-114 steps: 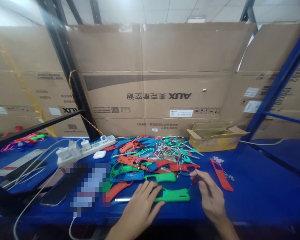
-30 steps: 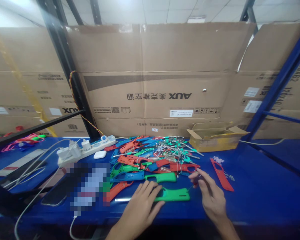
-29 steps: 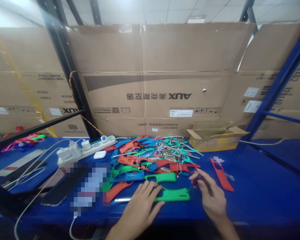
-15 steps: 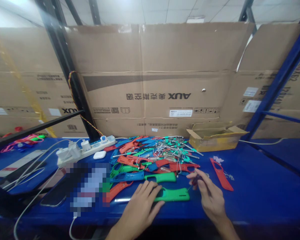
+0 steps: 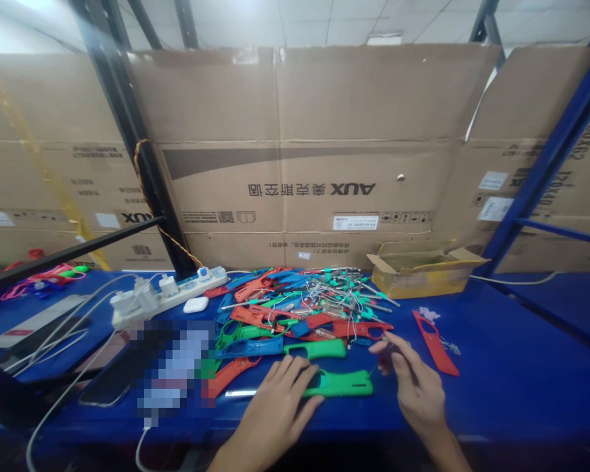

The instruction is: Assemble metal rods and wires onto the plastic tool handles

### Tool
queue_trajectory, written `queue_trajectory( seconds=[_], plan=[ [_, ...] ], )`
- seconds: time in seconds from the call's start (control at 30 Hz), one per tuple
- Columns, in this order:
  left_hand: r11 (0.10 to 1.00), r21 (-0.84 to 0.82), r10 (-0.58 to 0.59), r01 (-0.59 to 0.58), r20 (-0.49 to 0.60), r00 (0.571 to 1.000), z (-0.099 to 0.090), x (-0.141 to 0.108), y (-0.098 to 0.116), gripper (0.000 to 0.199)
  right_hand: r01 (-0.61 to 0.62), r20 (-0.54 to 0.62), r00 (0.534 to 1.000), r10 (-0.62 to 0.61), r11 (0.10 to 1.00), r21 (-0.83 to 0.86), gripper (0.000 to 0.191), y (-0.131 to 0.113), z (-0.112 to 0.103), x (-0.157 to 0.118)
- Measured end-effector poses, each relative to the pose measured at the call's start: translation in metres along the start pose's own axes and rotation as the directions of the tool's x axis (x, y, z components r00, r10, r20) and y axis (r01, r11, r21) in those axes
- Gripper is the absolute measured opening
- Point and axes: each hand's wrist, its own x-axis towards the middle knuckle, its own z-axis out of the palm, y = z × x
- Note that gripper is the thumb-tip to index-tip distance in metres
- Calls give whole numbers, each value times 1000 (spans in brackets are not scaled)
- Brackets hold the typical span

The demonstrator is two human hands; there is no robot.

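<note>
My left hand (image 5: 280,400) presses a green long-nosed lighter (image 5: 347,383) flat on the blue table, fingers closed over its middle. The lighter's metal tube sticks out to the left of the hand. In my right hand (image 5: 417,380) is a small screwdriver (image 5: 386,359) with a dark reddish handle, pinched between the fingers. Its thin shaft points at the right end of the green lighter; whether the tip sits in a screw is too small to tell. Just behind lie a green handle shell (image 5: 322,349) and a blue handle shell (image 5: 255,346).
A heap of lighter parts (image 5: 324,298) with metal tubes and wires lies behind my hands. A red shell (image 5: 435,344) rests at right, beside small clear pieces. An open cardboard box (image 5: 423,280) stands behind. A power strip (image 5: 172,295), cables and phones occupy the left.
My right hand has turned slightly around the screwdriver, and its lower part has shifted a little right. My left hand and the green lighter stay in place.
</note>
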Motion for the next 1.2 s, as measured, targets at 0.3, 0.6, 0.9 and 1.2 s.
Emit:
queue_trajectory(
  seconds=[0.3,0.6,0.9,1.2],
  plan=[
    [1000,1,2,-2,-45,999,1,-1,-1,36,-51,-49,998,49,998,-32,32,11,-3,-10],
    [1000,17,2,-1,-33,999,2,-2,-1,37,-100,-69,991,112,982,159,32,14,3,-13],
    [1000,4,-11,11,17,1000,1,-1,0,38,6,53,999,-10,997,79,40,4,1,-2],
    [1000,-1,-17,17,29,999,3,-1,-1,39,78,-6,997,-78,996,-42,25,9,-3,-1]
  ],
)
